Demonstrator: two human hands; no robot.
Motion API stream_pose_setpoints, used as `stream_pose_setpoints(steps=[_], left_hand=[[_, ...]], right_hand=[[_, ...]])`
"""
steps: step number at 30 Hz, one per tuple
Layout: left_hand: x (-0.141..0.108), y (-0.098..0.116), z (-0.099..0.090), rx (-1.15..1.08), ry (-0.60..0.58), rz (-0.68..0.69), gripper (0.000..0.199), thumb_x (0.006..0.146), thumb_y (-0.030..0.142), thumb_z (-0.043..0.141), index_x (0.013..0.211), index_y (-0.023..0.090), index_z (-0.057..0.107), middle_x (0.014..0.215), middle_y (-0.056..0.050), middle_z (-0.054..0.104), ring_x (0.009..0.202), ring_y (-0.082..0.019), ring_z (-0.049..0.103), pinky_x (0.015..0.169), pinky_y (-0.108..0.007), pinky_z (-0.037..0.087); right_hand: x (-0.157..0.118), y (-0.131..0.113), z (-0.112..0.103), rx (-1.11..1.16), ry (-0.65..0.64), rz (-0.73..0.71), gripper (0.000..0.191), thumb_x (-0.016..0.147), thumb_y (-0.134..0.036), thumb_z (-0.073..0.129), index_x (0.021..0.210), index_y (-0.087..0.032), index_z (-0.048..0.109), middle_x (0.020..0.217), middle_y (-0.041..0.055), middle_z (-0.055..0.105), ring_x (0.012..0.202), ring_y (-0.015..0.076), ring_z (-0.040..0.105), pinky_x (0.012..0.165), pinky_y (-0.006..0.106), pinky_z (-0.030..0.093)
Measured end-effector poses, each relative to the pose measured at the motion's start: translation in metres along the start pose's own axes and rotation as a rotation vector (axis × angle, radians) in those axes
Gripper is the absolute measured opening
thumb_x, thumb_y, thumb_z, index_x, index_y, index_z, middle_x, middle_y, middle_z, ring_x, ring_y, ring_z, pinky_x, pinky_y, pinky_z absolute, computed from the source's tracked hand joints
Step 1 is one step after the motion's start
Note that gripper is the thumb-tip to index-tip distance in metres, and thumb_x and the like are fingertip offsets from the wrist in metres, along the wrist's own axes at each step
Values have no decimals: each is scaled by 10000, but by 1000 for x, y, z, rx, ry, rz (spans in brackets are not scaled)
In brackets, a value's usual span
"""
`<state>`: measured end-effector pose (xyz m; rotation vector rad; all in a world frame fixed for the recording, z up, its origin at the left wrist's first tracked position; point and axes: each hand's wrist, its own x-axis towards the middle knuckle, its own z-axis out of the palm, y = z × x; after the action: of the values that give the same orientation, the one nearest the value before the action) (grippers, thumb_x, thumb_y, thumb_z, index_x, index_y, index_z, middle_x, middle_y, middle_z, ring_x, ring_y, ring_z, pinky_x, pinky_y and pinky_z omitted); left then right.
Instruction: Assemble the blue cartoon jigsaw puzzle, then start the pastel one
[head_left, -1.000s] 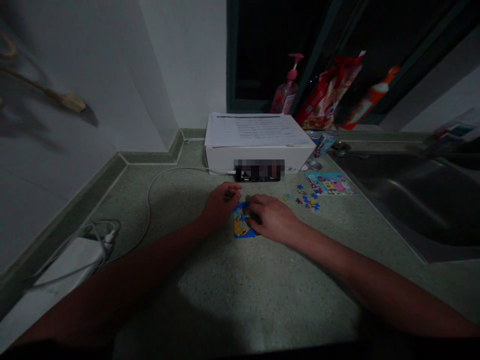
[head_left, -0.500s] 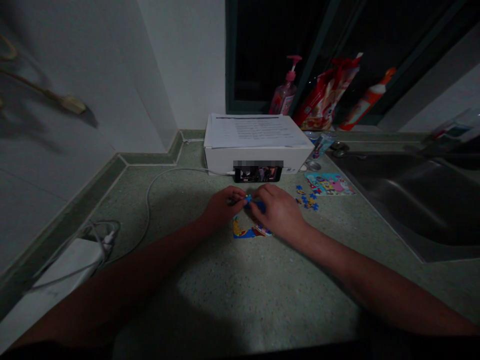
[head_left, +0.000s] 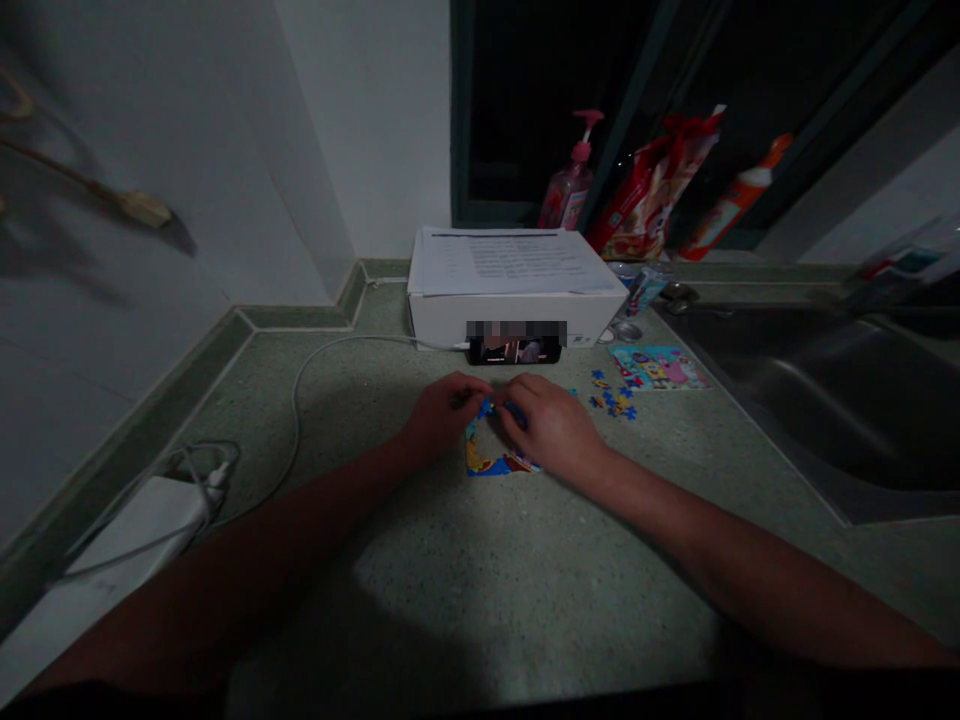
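Blue puzzle pieces (head_left: pixel 486 407) show between the fingertips of my two hands. My left hand (head_left: pixel 446 412) pinches them from the left, thumb and index finger together. My right hand (head_left: pixel 553 422) is curled close by on the right, its fingertips nearly touching the left ones; what it holds is too small to make out. Below both hands lies a partly joined puzzle (head_left: pixel 487 465) in yellow, blue and brown, its upper right part covered by my right hand. Several loose pieces (head_left: pixel 619 403) are scattered to the right, beside a colourful picture card (head_left: pixel 671 369).
A phone (head_left: pixel 514 351) leans on a white box (head_left: pixel 442 318) behind the hands, its cable (head_left: pixel 296 400) curving left. At the right is a sink (head_left: pixel 840 400). A white power bank-like block (head_left: pixel 142 530) lies left. Bottles and a red bag (head_left: pixel 649 190) stand by the window.
Both hands have shifted slightly, with the blue piece moving a little left and down. My right hand has moved slightly left, and a bit of blue shows beyond its knuckles.
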<state>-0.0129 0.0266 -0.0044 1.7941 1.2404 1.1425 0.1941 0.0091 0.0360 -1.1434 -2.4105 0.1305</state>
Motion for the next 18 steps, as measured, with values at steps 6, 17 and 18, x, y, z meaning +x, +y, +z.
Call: stream_pose_setpoints(steps=[6,17,18], left_hand=[[0,-3,2,-48,-18,-30,170,871,167,675,1004,216,768,864,-14,817,795,-171,765,774,-293,626],[0,0,2,-69,-7,-84,163,850,159,689,983,213,765,818,-2,808,776,-174,768,760,-293,624],[0,0,2,-60,6,-88,161,854,158,685,981,213,768,824,-3,809,780,-174,767,759,-291,621]], right_hand=[[-1,0,3,13,-19,-6,113,989,-201,596,1002,-249,697,988,100,735,952,288,696,828,439,553],[-1,0,5,18,-42,-26,124,981,-216,635,1073,-241,714,1118,117,750,1045,306,704,907,477,570],[-1,0,5,17,-45,-27,113,975,-216,643,1057,-236,719,1108,123,749,1041,310,703,903,481,570]])
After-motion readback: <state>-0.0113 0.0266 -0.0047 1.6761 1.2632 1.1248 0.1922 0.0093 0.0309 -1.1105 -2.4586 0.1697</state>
